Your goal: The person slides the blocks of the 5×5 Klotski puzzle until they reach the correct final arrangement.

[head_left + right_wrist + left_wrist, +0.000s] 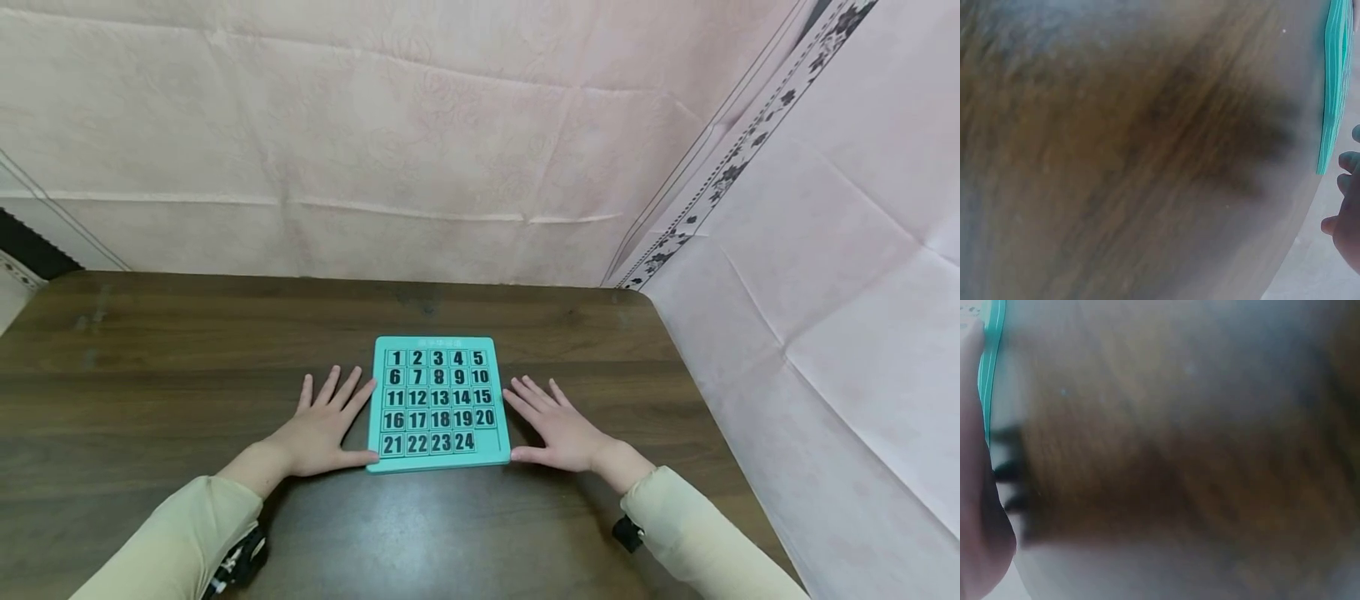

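A turquoise number slide puzzle lies flat on the wooden table, its tiles running in order from 1 to 24, with a blank spot at the lower right corner. My left hand has its fingers spread at the puzzle's left side, thumb and index fingertip right at the edge. On the other side, my right hand is spread too, its thumb tip close to the lower right corner. In the left wrist view the puzzle's edge shows beside the hand; the right wrist view shows the opposite edge near the fingers.
The brown wooden table extends around the puzzle. A pale patterned cloth hangs behind its far edge, and a white cloth with a dark floral border hangs along the right. Dark wrist devices sit at both sleeves.
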`<state>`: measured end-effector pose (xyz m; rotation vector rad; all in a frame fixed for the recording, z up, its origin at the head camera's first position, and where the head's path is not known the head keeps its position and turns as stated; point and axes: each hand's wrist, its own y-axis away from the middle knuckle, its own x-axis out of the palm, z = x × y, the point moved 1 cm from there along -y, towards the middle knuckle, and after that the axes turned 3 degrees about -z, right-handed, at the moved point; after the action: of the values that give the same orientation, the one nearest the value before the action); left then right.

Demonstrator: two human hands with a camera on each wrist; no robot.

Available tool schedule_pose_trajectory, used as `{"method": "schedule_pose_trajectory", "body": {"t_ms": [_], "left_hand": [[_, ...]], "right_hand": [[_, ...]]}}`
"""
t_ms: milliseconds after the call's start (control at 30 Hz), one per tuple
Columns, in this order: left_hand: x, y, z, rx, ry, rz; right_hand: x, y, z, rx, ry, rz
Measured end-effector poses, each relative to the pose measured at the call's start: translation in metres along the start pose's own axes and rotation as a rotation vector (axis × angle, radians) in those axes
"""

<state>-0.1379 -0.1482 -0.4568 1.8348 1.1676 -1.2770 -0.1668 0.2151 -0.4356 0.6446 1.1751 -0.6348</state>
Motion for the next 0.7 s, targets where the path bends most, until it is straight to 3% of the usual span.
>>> {"method": "schedule_pose_trajectory", "body": {"t_ms": [300,700], "left_hand": [[0.0043,-0.0037,0.0053,0.006,-0.067,0.012],[0.0082,-0.0029,0.0059,0.038,-0.147,-0.043]], "right_hand": [[-0.0006,-0.0028,-0.0029,-0.002,0.003,-0.013],[-0.0045,-0.0002,-0.0037,0.0,-0.018,-0.026]]}}
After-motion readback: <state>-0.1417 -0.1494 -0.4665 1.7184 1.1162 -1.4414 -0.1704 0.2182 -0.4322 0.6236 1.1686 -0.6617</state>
